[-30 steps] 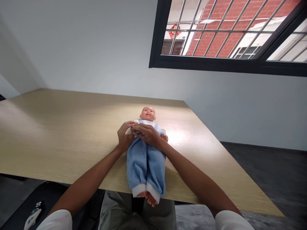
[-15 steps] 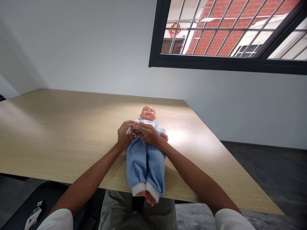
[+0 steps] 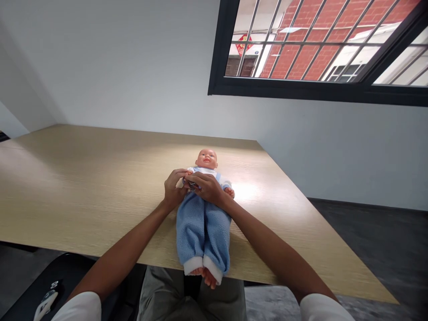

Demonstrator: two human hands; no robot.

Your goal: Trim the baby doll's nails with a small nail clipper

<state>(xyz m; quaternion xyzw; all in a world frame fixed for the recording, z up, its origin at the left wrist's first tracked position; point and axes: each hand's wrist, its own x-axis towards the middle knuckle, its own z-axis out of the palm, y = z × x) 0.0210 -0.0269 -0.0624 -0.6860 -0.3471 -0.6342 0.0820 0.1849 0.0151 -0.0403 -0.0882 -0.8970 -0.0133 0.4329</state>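
Note:
A baby doll point(image 3: 190, 218) in fuzzy blue trousers and a white and blue top lies on its back, its feet over the table's near edge. My left hand point(image 3: 174, 187) is closed by the doll's arm on the left side of the picture. From the other side, my right hand point(image 3: 207, 186) rests over the doll's belly with its fingers bent together, meeting the left. A small shiny metal thing point(image 3: 191, 186) shows between the two hands at the doll's wrist; fingers cover most of it, so its kind is unclear. The doll's other hand point(image 3: 229, 191) lies free.
The pale wooden table point(image 3: 100, 178) reaches back to a white wall, with a barred window point(image 3: 301, 89) above. A black chair point(image 3: 30, 290) at the lower left bears a white and black object point(image 3: 48, 301). My legs point(image 3: 163, 294) are under the table's near edge.
My fingers have shifted very slightly around the small metal thing. The doll and both arms stay in place.

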